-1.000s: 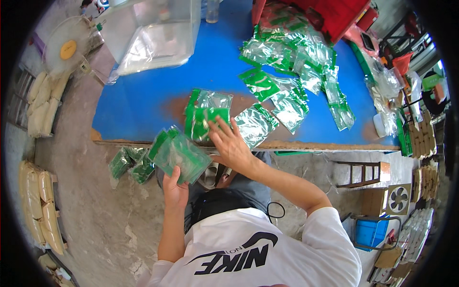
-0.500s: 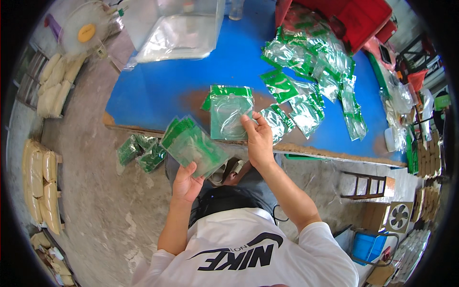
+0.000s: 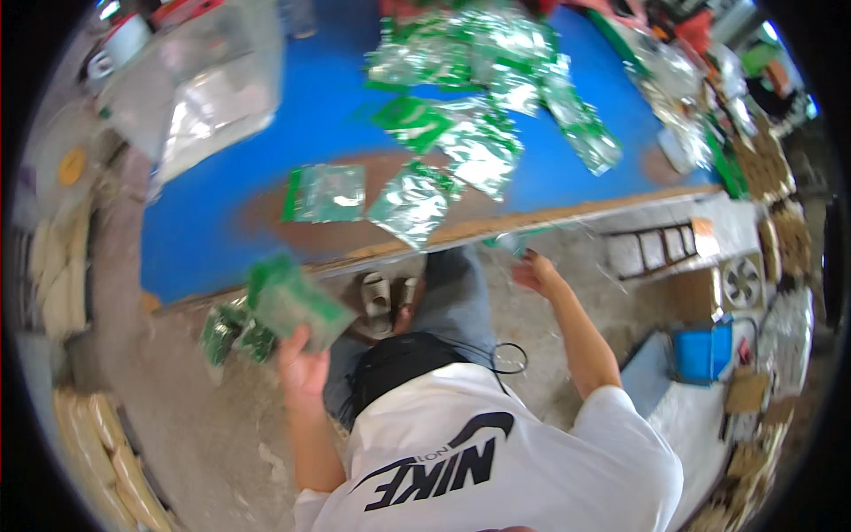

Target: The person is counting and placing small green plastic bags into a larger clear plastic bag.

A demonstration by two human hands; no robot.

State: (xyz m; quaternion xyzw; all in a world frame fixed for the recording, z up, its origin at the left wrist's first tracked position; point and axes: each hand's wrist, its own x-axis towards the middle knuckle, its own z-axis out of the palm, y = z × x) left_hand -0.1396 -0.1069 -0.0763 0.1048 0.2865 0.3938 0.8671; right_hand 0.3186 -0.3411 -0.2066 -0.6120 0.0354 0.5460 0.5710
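Observation:
My left hand (image 3: pixel 304 362) grips a blurred stack of clear plastic bags with green bands (image 3: pixel 297 306), out in front of the table's near edge. Away to the right, my right hand (image 3: pixel 534 271) is just below the table edge, its fingers drawn together. A clear, greenish piece (image 3: pixel 509 242) shows at the fingertips; blur hides what it is. On the blue table (image 3: pixel 328 124) one green-banded bag (image 3: pixel 330 193) lies flat near the front edge. Beside it is another shiny bag (image 3: pixel 412 204), and several more bags (image 3: pixel 479 146) spread back in a heap.
A clear plastic bin holding film (image 3: pixel 213 106) stands at the table's back left. Green packets (image 3: pixel 232 332) are low beyond the left hand. A small ladder (image 3: pixel 656 248), a fan (image 3: pixel 743 282) and a blue crate (image 3: pixel 703 353) stand on the right; filled sacks (image 3: pixel 111 452) line the left.
My right hand has left the bag at the table's front and moved right, below the edge. The left hand with its stack has swung left. The whole view has turned right.

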